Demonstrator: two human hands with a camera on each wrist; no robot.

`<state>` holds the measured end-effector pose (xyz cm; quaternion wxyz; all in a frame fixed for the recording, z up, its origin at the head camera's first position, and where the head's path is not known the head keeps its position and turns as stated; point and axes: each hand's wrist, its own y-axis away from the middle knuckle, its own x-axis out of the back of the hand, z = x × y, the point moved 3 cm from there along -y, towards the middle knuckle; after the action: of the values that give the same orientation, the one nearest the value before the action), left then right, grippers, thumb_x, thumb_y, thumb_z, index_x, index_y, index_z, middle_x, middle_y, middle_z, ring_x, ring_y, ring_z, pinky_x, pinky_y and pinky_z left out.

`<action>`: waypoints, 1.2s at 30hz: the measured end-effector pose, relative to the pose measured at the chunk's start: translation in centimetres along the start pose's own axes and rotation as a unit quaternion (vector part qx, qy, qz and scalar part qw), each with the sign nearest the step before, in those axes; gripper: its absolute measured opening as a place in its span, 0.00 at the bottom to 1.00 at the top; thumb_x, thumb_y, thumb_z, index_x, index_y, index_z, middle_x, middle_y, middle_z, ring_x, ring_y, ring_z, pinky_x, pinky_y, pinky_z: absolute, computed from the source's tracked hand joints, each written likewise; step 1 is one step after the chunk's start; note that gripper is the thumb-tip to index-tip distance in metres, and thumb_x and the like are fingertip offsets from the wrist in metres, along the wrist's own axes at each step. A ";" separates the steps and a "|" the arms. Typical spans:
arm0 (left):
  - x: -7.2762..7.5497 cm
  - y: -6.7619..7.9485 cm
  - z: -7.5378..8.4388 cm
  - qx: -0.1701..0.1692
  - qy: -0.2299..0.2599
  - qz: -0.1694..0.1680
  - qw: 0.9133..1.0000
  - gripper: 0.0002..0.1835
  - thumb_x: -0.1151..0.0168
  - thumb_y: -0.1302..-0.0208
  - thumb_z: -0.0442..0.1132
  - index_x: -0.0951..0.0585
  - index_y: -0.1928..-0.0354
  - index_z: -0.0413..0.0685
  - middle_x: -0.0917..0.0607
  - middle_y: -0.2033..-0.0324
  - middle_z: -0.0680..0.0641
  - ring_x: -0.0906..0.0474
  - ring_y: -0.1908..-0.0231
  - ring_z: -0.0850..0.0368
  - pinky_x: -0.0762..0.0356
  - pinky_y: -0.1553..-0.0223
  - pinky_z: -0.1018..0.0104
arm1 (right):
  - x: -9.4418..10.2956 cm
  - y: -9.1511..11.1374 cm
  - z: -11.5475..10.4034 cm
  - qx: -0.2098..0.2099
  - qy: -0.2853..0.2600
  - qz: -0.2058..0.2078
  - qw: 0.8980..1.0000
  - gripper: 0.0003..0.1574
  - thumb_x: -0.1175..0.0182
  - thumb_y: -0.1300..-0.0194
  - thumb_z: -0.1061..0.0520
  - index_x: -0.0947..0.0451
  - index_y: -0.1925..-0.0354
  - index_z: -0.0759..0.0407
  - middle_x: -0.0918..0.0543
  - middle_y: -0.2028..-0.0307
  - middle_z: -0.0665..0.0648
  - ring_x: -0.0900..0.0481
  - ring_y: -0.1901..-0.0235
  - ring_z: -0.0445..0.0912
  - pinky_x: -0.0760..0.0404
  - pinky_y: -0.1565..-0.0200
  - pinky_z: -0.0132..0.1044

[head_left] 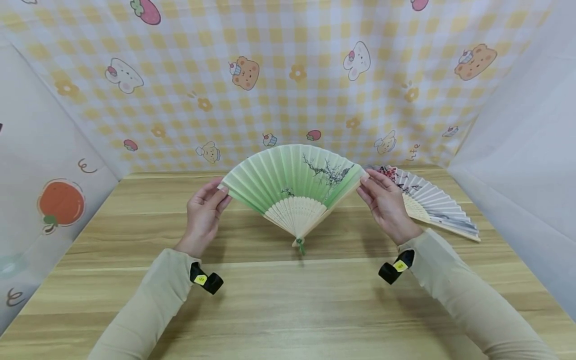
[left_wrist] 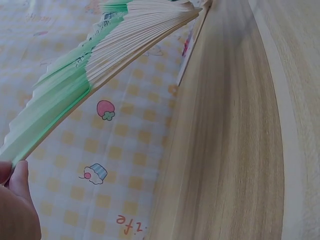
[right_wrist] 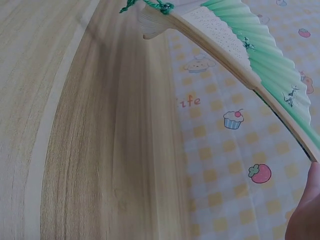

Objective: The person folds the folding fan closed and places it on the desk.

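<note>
A green folding fan [head_left: 292, 175] with a dark blossom-branch print is spread wide, held up above the wooden table. My left hand [head_left: 204, 215] pinches its left outer corner between thumb and fingers. At the opposite corner, my right hand [head_left: 387, 205] pinches the other end rib. The pale slatted ribs meet at the bottom, where a green cord [head_left: 300, 245] hangs from the pivot. In the left wrist view, the left thumb [left_wrist: 21, 180] presses the fan's edge. The right wrist view shows the fan's end rib [right_wrist: 220, 55] running down to the right hand.
A second open fan [head_left: 443, 200], white with red blossoms and grey print, lies on the table [head_left: 288, 310] behind my right hand. A yellow checked cloth [head_left: 288, 100] hangs at the back, with white cloth walls on both sides.
</note>
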<state>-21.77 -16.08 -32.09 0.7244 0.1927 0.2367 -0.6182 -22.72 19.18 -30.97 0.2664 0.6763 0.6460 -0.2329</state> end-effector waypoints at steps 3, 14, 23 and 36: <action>-0.1 0.1 -0.1 -0.002 -0.001 -0.004 1.000 0.12 0.45 0.43 0.22 0.18 0.68 0.46 0.20 0.68 0.49 0.20 0.67 0.60 0.23 0.61 0.73 | -0.1 0.0 0.1 -0.003 -0.002 -0.001 1.000 0.12 0.47 0.41 0.73 0.24 0.63 0.61 0.21 0.68 0.55 0.19 0.69 0.43 0.21 0.62 0.29; -0.3 0.2 -0.4 -0.006 -0.020 -0.019 1.000 0.13 0.46 0.42 0.22 0.18 0.67 0.47 0.19 0.67 0.50 0.20 0.66 0.60 0.24 0.59 0.72 | -0.6 0.1 0.7 -0.017 0.026 -0.007 1.000 0.12 0.46 0.41 0.71 0.23 0.63 0.59 0.22 0.66 0.54 0.20 0.68 0.43 0.22 0.60 0.29; -0.8 0.4 -0.6 -0.019 -0.045 -0.033 0.998 0.13 0.45 0.43 0.23 0.18 0.65 0.48 0.19 0.68 0.51 0.21 0.66 0.61 0.23 0.59 0.72 | -1.1 0.2 1.0 -0.019 0.036 -0.013 0.999 0.12 0.44 0.43 0.71 0.21 0.63 0.57 0.20 0.66 0.54 0.19 0.67 0.42 0.22 0.60 0.29; -1.5 0.5 -0.5 -0.012 -0.078 -0.052 0.996 0.11 0.44 0.43 0.25 0.19 0.65 0.49 0.20 0.69 0.51 0.22 0.67 0.62 0.24 0.59 0.72 | -1.9 0.2 1.2 -0.022 0.055 -0.025 0.998 0.13 0.44 0.42 0.70 0.21 0.63 0.56 0.22 0.67 0.53 0.19 0.68 0.42 0.22 0.60 0.28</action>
<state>-21.51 -14.56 -31.65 0.7096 0.1224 0.1969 -0.6654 -22.58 16.95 -30.65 0.2392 0.6655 0.6816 -0.1878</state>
